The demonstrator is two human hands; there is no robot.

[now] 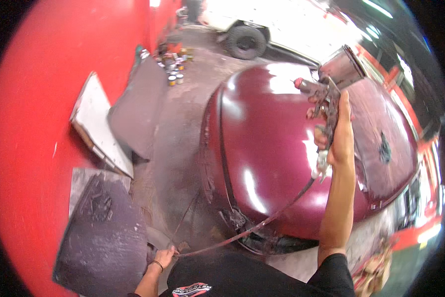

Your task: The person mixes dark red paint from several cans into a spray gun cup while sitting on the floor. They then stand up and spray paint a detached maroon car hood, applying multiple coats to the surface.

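Note:
My right hand (345,115) is raised over a glossy maroon car (267,138), its fingers wrapped round the grip of a stained metal spray gun (327,101). The gun's cup (341,67) stands up at the back of the gun, and its red-tipped nozzle points left. From the gun's handle an air hose (262,225) curves down across the car's near edge. Low on the left, my left hand (165,256) is closed round that hose, close to my body. Masking sheet (388,133) covers the car's right part.
Along the red wall (29,123) at left lean a white panel (98,121), a grey panel (140,101) and a dark panel (106,242). Several paint cans (173,79) stand on the floor beyond. A white vehicle (281,22) is parked at the back.

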